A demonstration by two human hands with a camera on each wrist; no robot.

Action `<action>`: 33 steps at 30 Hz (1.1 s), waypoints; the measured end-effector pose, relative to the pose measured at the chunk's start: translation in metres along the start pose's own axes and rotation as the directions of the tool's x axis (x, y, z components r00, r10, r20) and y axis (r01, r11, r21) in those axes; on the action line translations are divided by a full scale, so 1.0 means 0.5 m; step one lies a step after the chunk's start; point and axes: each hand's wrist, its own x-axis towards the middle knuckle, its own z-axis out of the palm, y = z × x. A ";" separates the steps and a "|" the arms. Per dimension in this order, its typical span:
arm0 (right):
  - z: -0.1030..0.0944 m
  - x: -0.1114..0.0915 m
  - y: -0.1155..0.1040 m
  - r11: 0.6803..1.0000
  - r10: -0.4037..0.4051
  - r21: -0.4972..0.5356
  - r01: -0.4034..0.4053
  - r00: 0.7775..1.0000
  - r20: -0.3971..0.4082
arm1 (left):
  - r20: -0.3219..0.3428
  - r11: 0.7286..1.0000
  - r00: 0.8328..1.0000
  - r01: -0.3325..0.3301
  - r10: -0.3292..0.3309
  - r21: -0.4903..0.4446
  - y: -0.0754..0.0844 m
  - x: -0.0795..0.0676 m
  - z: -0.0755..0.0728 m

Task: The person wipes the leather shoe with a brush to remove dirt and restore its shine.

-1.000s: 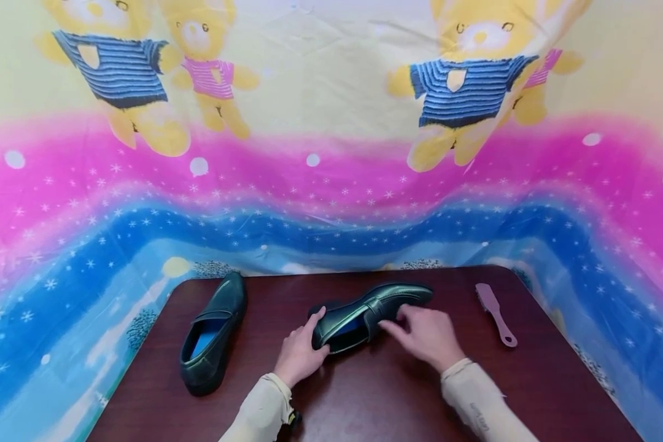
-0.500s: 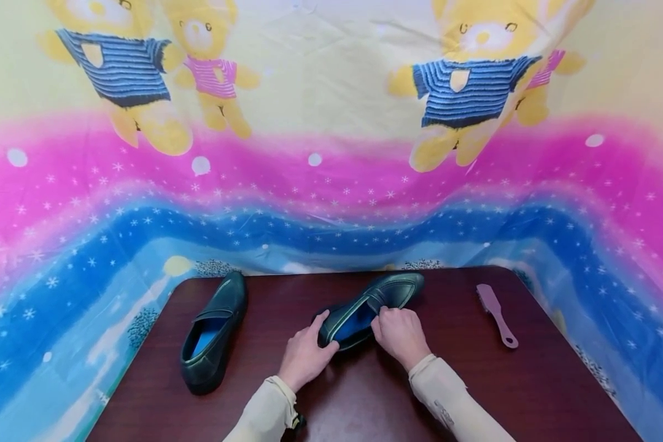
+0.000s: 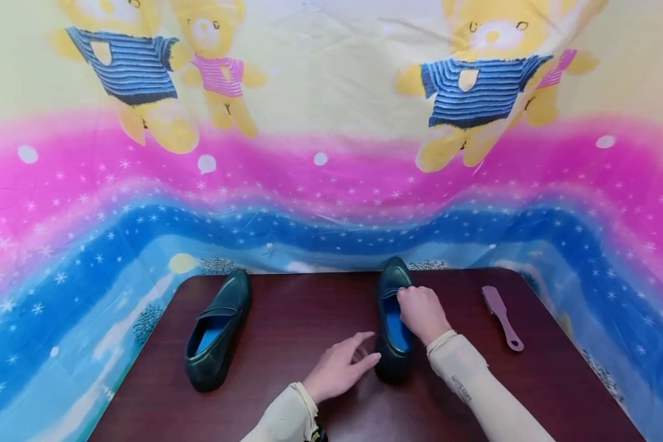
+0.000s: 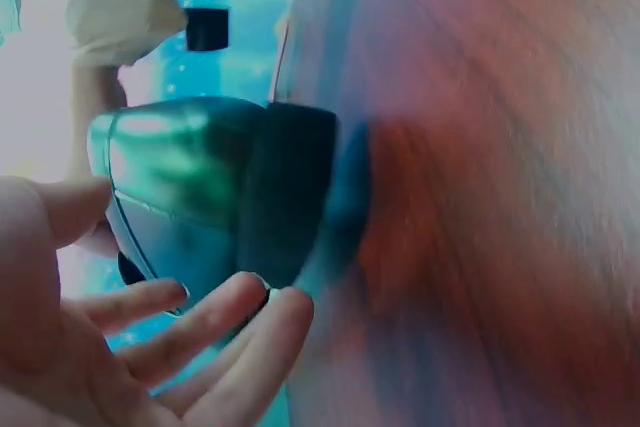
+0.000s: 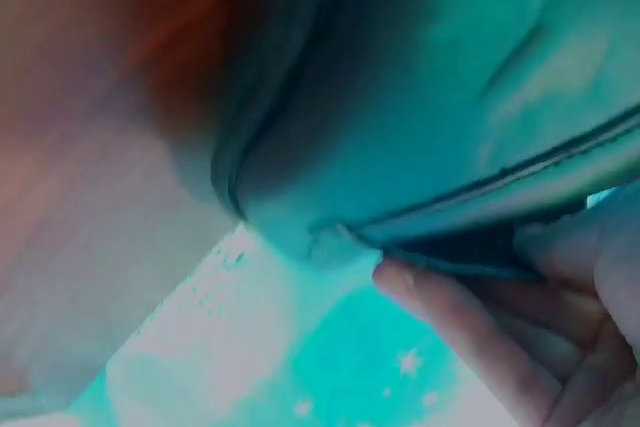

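A dark loafer (image 3: 393,366) with a blue insole points toward the back of the table. My right hand (image 3: 424,314) grips the right side of its opening, near the strap. The right wrist view gives a close look at the shoe's side (image 5: 420,137), with fingers curled over the rim. My left hand (image 3: 339,369) is beside the heel, thumb and fingers spread and apart. In the left wrist view, these loose fingers overlap the shoe's heel (image 4: 185,162). A matching loafer (image 3: 215,334) stands at the left of the table, toe toward the back.
A pinkish-purple brush (image 3: 501,316) with a holed handle lies at the right of the dark wooden table (image 3: 304,307). Behind the table's back edge hangs a patterned cloth (image 3: 331,184) with bears.
The middle loafer has turned from lying slantwise to pointing away, and moved right. My right hand has come to grip its opening; my left hand has let go of the heel.
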 end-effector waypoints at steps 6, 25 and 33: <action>-0.006 -0.001 0.057 0.996 -0.076 -0.043 0.078 0.996 0.055 | 0.130 0.995 0.987 -0.097 0.095 0.007 0.007 0.013 0.031; 0.011 0.002 0.090 0.990 -0.126 -0.044 0.134 0.982 0.142 | 0.245 0.990 0.961 -0.138 0.129 0.020 0.009 0.030 0.076; 0.017 0.002 0.093 0.995 -0.100 -0.002 0.101 0.987 0.124 | 0.239 0.987 0.959 -0.161 0.152 0.018 0.011 0.032 0.078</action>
